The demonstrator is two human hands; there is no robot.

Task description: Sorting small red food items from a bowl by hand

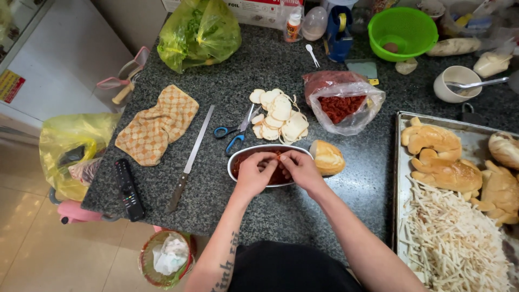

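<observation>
Speckled dark granite counter (303,211): my left hand (253,174) and right hand (300,168) pinch red shredded filling (278,174) over the oval metal dish (266,148).

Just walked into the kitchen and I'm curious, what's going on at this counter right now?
A person stands at a dark stone counter with the left hand and right hand together over an oval dish of red shredded filling, pinching some of it. A bread roll sits just right of the dish, scissors and sliced white pieces behind it, a long knife to the left. A tray on the right holds more rolls and pale shreds.
</observation>
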